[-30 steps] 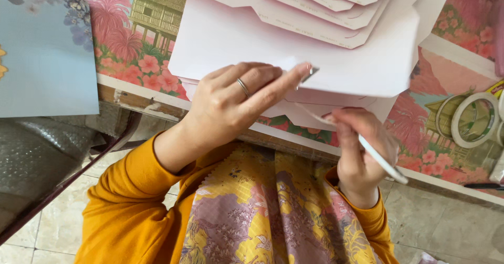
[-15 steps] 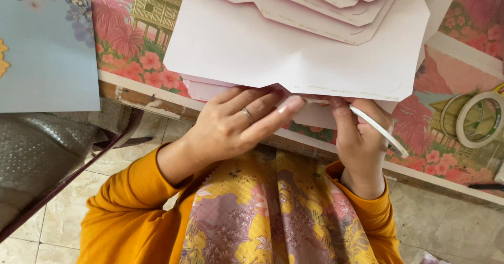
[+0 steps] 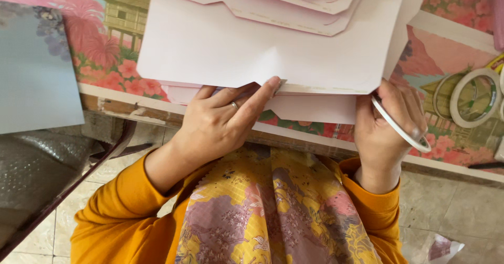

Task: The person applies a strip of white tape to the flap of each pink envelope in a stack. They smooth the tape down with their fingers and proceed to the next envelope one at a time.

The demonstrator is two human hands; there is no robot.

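My left hand [image 3: 220, 122] presses the pale pink envelope [image 3: 252, 59] at the tabletop [image 3: 126, 98] edge, fingers flat. My right hand [image 3: 391, 125] grips a white tape roll [image 3: 401, 130]. The envelope stack overhangs; it could slide off.

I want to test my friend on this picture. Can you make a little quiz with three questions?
1. True or false: the left hand presses a finger on the edge of the pink paper.
2. What does the right hand hold? A) scissors B) a white tape ring C) a pencil
3. What lies on the table to the right of the right hand?

Key:
1. True.
2. B.
3. Tape rolls.
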